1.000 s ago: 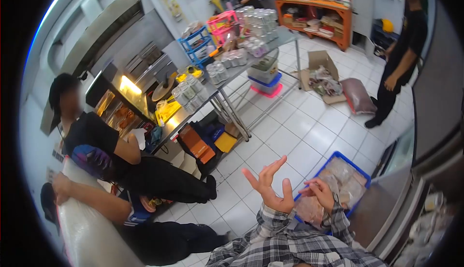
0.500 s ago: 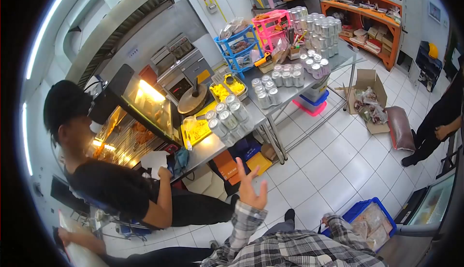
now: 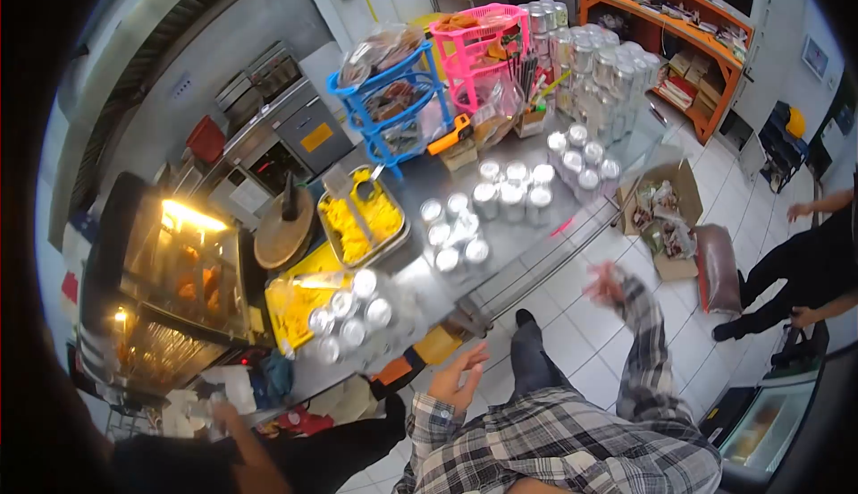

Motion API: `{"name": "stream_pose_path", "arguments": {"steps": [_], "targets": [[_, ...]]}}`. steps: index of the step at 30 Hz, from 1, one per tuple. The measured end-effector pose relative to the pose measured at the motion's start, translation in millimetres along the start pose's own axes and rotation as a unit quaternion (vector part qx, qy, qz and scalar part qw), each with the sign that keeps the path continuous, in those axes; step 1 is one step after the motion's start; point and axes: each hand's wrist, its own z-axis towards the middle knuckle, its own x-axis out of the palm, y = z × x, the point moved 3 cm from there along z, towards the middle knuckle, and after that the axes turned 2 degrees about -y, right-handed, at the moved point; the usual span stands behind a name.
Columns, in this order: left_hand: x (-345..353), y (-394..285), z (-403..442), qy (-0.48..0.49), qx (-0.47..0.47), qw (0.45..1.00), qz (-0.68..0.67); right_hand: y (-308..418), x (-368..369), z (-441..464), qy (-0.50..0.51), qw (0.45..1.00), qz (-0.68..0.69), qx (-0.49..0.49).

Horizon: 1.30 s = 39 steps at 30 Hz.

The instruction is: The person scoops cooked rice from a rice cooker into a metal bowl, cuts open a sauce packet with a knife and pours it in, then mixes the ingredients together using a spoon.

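Forward of the plaid shirt (image 3: pixel 559 436), the left hand (image 3: pixel 456 380) has its fingers extended and slightly apart; the right hand (image 3: pixel 607 286), blurred, has its fingers spread. The can packs (image 3: pixel 455 233) stand on the steel table (image 3: pixel 424 278), beyond the left hand.

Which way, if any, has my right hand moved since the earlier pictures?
Yes, toward the cardboard box: in view, your right hand now appears nearer to it than in either earlier picture.

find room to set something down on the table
The steel table is bare between the front can pack and second pack, and between second pack and food pan. Crowded around the blue rack, pink rack and stacked cans.
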Motion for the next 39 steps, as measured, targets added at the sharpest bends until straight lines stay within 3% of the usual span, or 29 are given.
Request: {"name": "stream_pose_path", "arguments": {"steps": [1,3,5,10,15,20,22,24,26,28,29,30,31,32,33,36,37,39], "targets": [[0,-5,30,0.010,-0.027,1.000,-0.008,57,2,31,0.007,0.985,-0.108,-0.132],[0,-12,88,-0.006,-0.038,0.998,-0.046,139,-23,146,0.141,0.958,-0.112,-0.223],[-2,-19,139,-0.023,-0.043,0.997,-0.066,231,-13,226,0.165,0.936,-0.118,-0.289],[-13,-33,209,-0.029,-0.080,0.991,-0.102,411,85,336,0.123,0.898,-0.252,-0.338],[-18,-11,232,-0.111,-0.170,0.970,-0.136,479,177,444,0.121,0.818,-0.413,-0.383],[-17,-12,251,-0.194,-0.200,0.950,-0.140,485,233,534,0.136,0.802,-0.478,-0.332],[-9,-3,251,-0.227,-0.192,0.942,-0.155,476,245,562,0.155,0.831,-0.454,-0.281],[-5,-6,246,-0.235,-0.206,0.939,-0.143,463,248,589,0.191,0.902,-0.339,-0.186],[-5,-11,243,-0.237,-0.229,0.934,-0.141,443,248,616,0.229,0.970,-0.082,-0.023],[-5,-6,239,-0.248,-0.234,0.929,-0.140,440,252,606,0.236,0.969,0.037,0.067],[-7,-10,240,-0.257,-0.241,0.925,-0.142,446,250,589,0.200,0.975,0.004,0.100],[-8,-14,240,-0.265,-0.247,0.921,-0.144,459,245,561,0.185,0.931,-0.298,-0.099],[-8,-15,241,-0.277,-0.248,0.917,-0.142,467,243,531,0.146,0.764,-0.559,-0.287],[-7,-16,241,-0.279,-0.249,0.917,-0.138,468,245,509,0.088,0.496,-0.743,-0.440],[-6,-16,241,-0.282,-0.249,0.917,-0.133,468,246,502,0.108,0.539,-0.722,-0.420],[-1,-11,242,-0.291,-0.241,0.917,-0.130,462,254,503,0.108,0.476,-0.709,-0.508],[1,-10,241,-0.293,-0.237,0.917,-0.132,461,258,501,0.068,0.466,-0.700,-0.537],[0,-14,243,-0.296,-0.233,0.920,-0.105,461,256,509,0.109,0.558,-0.664,-0.485]]}}
